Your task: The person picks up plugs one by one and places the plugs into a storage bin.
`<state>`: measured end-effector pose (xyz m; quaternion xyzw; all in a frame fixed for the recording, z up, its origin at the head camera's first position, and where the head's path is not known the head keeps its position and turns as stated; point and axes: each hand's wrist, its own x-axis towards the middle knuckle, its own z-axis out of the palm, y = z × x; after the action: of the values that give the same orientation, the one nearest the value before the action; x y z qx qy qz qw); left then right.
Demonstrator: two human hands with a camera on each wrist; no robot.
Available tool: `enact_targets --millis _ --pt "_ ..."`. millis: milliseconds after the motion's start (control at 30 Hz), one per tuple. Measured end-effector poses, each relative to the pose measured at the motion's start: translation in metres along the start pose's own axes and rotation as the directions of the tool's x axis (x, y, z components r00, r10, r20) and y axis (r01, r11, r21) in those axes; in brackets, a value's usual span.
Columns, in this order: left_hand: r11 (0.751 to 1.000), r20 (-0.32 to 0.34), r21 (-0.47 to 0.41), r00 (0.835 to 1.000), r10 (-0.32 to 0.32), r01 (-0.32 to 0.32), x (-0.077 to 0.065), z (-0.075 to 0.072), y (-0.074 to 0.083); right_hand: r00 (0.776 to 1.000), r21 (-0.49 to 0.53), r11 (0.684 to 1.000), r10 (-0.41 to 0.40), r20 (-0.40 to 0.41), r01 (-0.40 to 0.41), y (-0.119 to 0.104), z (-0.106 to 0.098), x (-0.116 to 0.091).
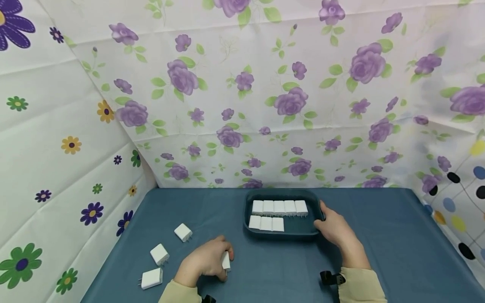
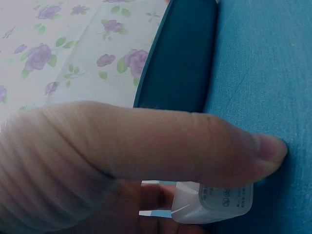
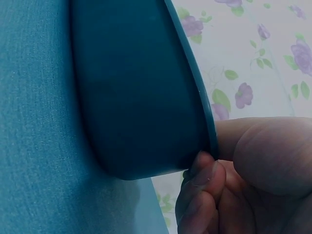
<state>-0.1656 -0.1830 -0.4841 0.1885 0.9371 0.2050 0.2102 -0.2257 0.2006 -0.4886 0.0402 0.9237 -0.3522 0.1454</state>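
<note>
My left hand (image 1: 206, 260) pinches a white charger plug (image 1: 226, 261) between thumb and fingers, low over the table in front of the tray. In the left wrist view the thumb crosses over this charger plug (image 2: 226, 204), whose printed face shows below it. My right hand (image 1: 337, 229) grips the right end of a dark teal tray (image 1: 282, 236). The right wrist view has the thumb and fingers on either side of the tray's rim (image 3: 207, 109). Inside, several white charger plugs (image 1: 278, 207) form a back row, and three more (image 1: 266, 223) stand in front at the left.
Three loose charger plugs lie to the left of my left hand: one farther back (image 1: 183, 232), one in the middle (image 1: 159, 254) and one nearest me (image 1: 152, 278). A blue cloth covers the table (image 1: 409, 252). Flowered sheets (image 1: 242, 105) hang behind and at both sides.
</note>
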Motion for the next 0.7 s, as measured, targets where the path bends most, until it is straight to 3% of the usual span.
enact_targets --millis 233,367,533,700 --pt "1.0 0.002 0.009 1.0 0.006 -0.006 0.002 0.0 0.0 1.0 0.004 1.0 -0.006 -0.01 0.006 0.002 0.0 0.0" --pt "0.998 0.029 0.06 0.999 0.016 -0.017 -0.001 0.002 0.0 1.0 0.01 1.0 -0.001 -0.001 0.001 0.004 0.004 -0.002" --pt "0.989 0.009 0.135 0.998 0.061 -0.062 -0.005 -0.003 0.002 1.0 0.02 1.0 -0.005 -0.017 0.006 0.001 0.003 -0.002" --pt "0.989 -0.022 0.102 0.993 0.113 -0.111 -0.007 -0.009 0.004 1.0 0.018 1.0 0.003 -0.027 -0.003 -0.001 0.001 -0.002"
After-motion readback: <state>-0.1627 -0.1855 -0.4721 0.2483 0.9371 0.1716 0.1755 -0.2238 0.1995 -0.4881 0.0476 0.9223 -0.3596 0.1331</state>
